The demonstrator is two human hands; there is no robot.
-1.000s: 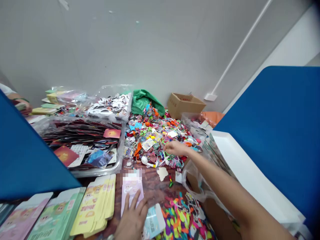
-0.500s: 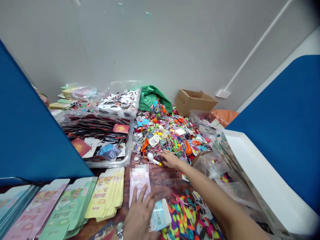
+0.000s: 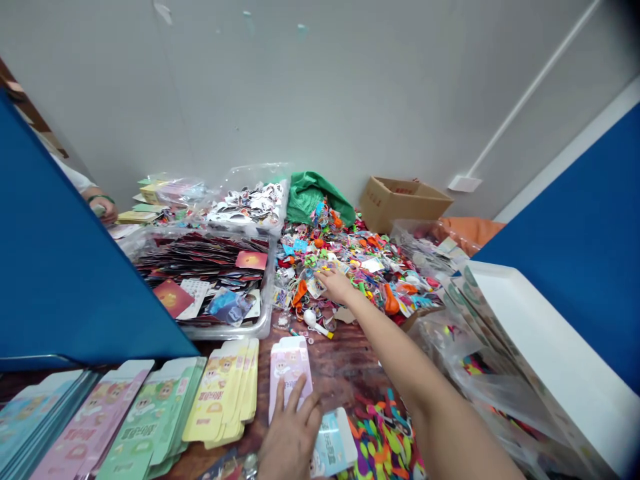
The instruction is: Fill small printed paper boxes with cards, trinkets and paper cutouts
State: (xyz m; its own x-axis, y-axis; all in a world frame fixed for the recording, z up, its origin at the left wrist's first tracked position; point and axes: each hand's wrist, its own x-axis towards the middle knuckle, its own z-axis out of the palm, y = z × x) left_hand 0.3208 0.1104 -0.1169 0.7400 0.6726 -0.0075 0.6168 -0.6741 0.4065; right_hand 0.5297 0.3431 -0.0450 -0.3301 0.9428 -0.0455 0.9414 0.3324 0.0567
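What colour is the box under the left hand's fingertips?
The box is pale purple, shown best in the head view.

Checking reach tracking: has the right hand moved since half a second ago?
Yes: the right hand is farther back over the trinket pile, closer to the green plastic.

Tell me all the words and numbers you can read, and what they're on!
Nothing reads clearly.
Purple carton, lone blue carton: characters, too blurred.
Yellow cartons, green cartons, pink cartons, blue stack: characters, too blurred.
Cardboard box: red marks, unreadable.
Card by right hand: print too small.
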